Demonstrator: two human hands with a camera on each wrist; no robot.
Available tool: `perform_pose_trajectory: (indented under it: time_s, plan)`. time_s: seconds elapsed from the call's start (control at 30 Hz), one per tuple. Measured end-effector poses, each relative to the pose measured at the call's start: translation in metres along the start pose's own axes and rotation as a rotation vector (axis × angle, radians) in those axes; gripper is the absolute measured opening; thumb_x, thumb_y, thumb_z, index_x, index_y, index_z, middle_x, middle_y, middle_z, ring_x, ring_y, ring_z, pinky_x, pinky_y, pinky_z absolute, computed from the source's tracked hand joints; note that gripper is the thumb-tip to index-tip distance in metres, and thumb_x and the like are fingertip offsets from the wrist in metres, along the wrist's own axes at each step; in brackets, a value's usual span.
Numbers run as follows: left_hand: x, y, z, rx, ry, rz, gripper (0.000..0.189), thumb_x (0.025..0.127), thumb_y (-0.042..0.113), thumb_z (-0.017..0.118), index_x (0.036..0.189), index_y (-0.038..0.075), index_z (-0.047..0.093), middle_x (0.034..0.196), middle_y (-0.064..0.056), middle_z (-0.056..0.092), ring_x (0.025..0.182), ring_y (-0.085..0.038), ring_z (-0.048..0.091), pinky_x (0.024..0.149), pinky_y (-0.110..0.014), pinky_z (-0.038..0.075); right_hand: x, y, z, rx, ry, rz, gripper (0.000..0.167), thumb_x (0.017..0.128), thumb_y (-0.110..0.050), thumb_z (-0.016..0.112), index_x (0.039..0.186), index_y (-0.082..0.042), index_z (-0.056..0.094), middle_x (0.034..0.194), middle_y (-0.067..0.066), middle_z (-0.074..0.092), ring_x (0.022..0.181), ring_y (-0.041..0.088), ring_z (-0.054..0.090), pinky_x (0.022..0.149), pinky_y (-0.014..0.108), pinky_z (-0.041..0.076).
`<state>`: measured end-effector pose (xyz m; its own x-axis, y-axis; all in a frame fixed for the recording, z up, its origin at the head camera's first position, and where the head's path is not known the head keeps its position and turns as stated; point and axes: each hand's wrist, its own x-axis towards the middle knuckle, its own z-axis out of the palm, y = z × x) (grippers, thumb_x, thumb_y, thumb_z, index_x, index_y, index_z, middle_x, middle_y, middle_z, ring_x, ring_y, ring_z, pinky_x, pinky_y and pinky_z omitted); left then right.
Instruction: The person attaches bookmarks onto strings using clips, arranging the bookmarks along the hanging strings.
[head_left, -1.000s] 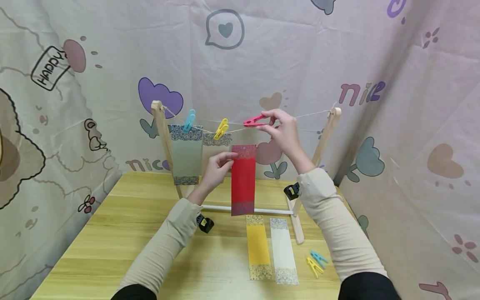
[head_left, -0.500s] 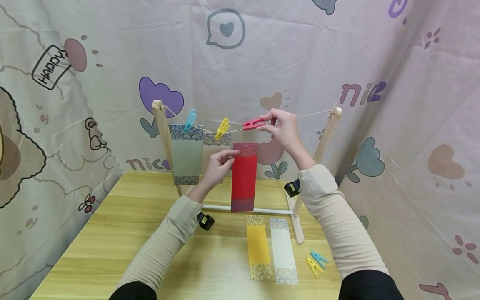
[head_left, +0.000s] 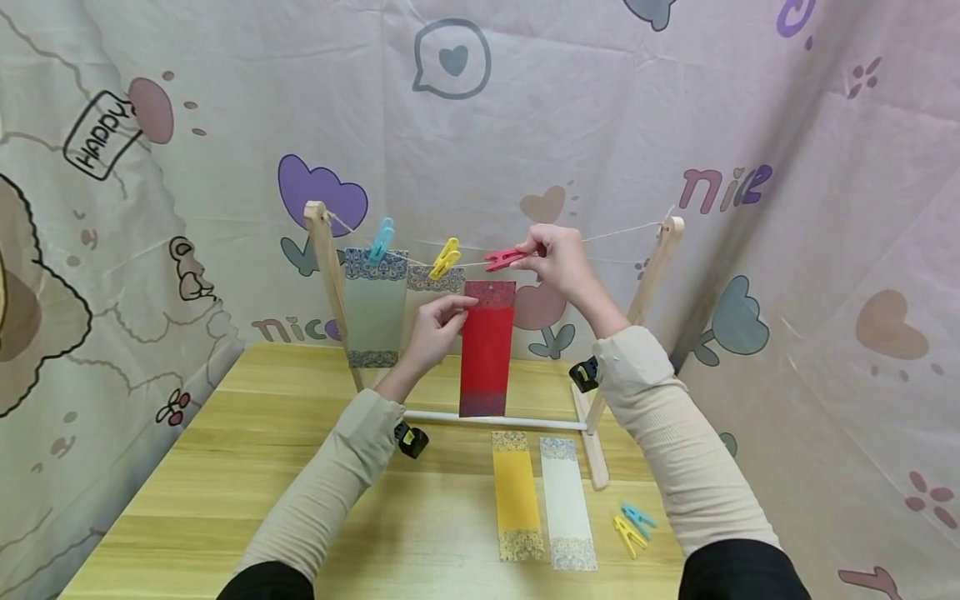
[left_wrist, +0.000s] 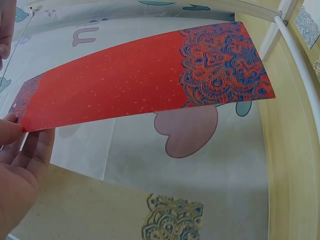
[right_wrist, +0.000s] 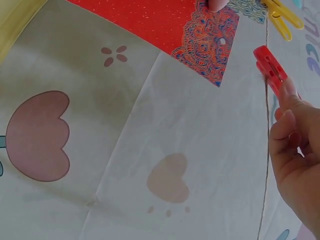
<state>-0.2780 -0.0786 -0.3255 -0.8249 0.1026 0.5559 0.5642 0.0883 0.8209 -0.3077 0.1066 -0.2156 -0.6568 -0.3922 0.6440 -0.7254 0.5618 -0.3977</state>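
Note:
My left hand [head_left: 438, 329] pinches a red paper card [head_left: 486, 350] by its left edge, near the top. The card has patterned ends and, in the right wrist view, a small hole [right_wrist: 223, 41] near its upper edge. It hangs upright just below a string [right_wrist: 266, 150]. Between thumb and fingers, my right hand [head_left: 558, 262] holds a red clothespin [head_left: 502, 260] by its handles, with its tip at the string, above and slightly right of the card. Left along the string, a blue clothespin [head_left: 381, 242] and a yellow clothespin [head_left: 445, 259] hold a green card [head_left: 375, 321] and a beige card [left_wrist: 100, 205].
The string spans a wooden frame [head_left: 652, 271] with a white crossbar [head_left: 547, 425] low down. On the wooden table [head_left: 225, 467] lie a yellow card [head_left: 516, 496], a white card [head_left: 567, 504], a loose blue clothespin [head_left: 639, 518] and a loose yellow clothespin [head_left: 628, 536]. A printed cloth hangs behind.
The red card has risen a little toward the string in my left hand. My right hand has lowered the red clothespin slightly, and its jaws look less tilted than a second ago.

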Motion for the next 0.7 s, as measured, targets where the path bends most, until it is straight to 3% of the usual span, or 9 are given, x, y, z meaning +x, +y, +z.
perform_pose_trajectory:
  time_s: [0.13, 0.33, 0.47, 0.7]
  plan:
    - [0.005, -0.017, 0.0, 0.008, 0.003, 0.017, 0.021, 0.087, -0.009, 0.048, 0.104, -0.01, 0.06, 0.099, -0.022, 0.061, 0.05, -0.009, 0.039, 0.055, -0.025, 0.045, 0.001, -0.002, 0.001, -0.023, -0.033, 0.004, 0.02, 0.068, 0.002, 0.073, 0.064, 0.0, 0.054, 0.07, 0.015, 0.061, 0.045, 0.021, 0.05, 0.042, 0.019, 0.042]
    - [0.007, -0.02, 0.0, 0.061, 0.017, 0.053, 0.02, 0.087, -0.007, 0.05, 0.101, -0.005, 0.063, 0.097, -0.017, 0.063, 0.045, -0.011, 0.032, 0.05, -0.021, 0.04, 0.002, -0.004, 0.002, -0.036, -0.055, 0.006, 0.021, 0.069, 0.001, 0.073, 0.063, 0.0, 0.053, 0.073, 0.014, 0.062, 0.047, 0.02, 0.05, 0.043, 0.018, 0.041]
    - [0.007, -0.013, -0.001, 0.083, 0.04, 0.07, 0.019, 0.086, -0.009, 0.049, 0.099, -0.006, 0.063, 0.093, -0.019, 0.062, 0.044, -0.01, 0.027, 0.046, -0.02, 0.032, 0.003, -0.005, 0.001, -0.043, -0.081, -0.004, 0.02, 0.069, 0.001, 0.073, 0.064, 0.0, 0.054, 0.067, 0.012, 0.058, 0.052, 0.018, 0.044, 0.046, 0.019, 0.035]
    - [0.001, 0.012, 0.0, 0.12, 0.071, 0.133, 0.018, 0.083, -0.015, 0.048, 0.094, -0.012, 0.062, 0.085, -0.026, 0.06, 0.044, -0.005, 0.026, 0.044, -0.019, 0.026, 0.004, -0.007, 0.001, -0.054, -0.116, -0.008, 0.02, 0.069, 0.0, 0.074, 0.064, -0.001, 0.054, 0.069, 0.012, 0.058, 0.056, 0.016, 0.036, 0.05, 0.023, 0.027]
